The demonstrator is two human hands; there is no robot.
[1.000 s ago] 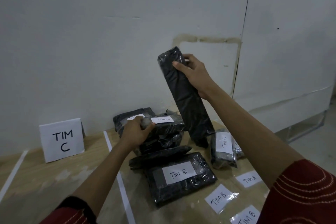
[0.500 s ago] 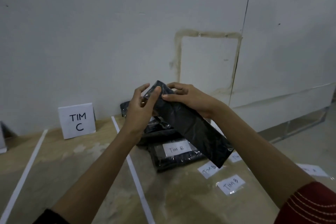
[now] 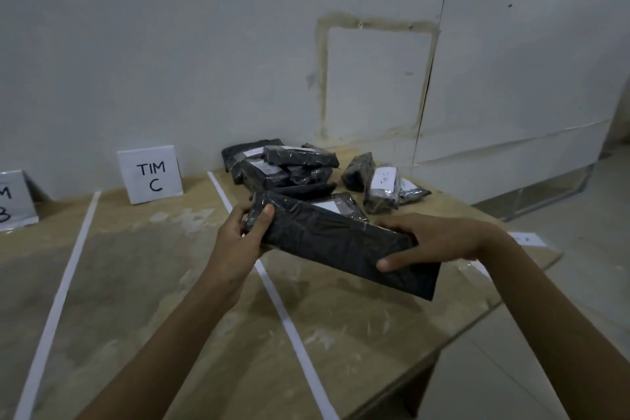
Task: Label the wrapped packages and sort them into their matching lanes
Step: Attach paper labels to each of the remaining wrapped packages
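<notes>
Above the table, both hands (image 3: 238,235) grip package (image 3: 341,242).

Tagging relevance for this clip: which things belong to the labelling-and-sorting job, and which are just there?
Job: black package, held by left hand and right hand; package pile; TIM C sign; lane tape; loose label.
Just there: wall patch; floor.

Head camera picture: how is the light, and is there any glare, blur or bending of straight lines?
Head view: dim, even light, soft shadows; small glints on the long black plastic-wrapped package gripped by left hand and right hand; right hand's edges slightly smeared; white TIM C sign reads sharply; dark wall seam bows from wide-angle distortion.
</notes>
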